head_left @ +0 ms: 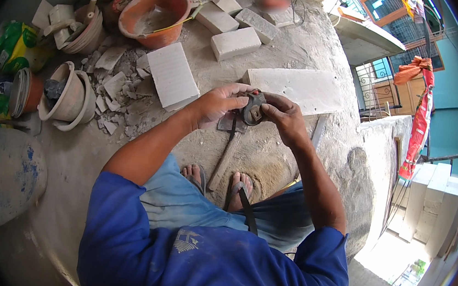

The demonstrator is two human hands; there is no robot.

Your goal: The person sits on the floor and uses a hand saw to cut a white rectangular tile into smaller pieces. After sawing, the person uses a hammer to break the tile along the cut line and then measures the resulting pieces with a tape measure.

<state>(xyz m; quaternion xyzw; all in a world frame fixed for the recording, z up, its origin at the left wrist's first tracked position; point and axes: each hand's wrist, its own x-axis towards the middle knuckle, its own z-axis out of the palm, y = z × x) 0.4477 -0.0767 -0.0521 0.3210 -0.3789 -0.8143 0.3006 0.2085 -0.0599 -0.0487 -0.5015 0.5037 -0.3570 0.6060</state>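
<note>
In front of me, both hands hold a small dark rounded tape measure (pixel 253 110) with a red spot on its top edge. My left hand (pixel 219 104) grips its left side, fingers bent over the top. With thumb and fingers, my right hand (pixel 285 115) pinches the right side. Just beyond the hands lies a long white block (pixel 300 89). Another white block (pixel 173 76) rests to the left of it. Under the hands, a tool with a wooden handle (pixel 224 162) and a flat metal head lies on the ground, its head partly hidden.
Broken block pieces (pixel 116 85) are heaped at the left, near stacked buckets (pixel 60 96). An orange tub (pixel 155 17) stands farther back, beside several white blocks (pixel 236 43). Sand (pixel 264 174) lies near my right foot. More long blocks (pixel 427 201) are stacked at the right.
</note>
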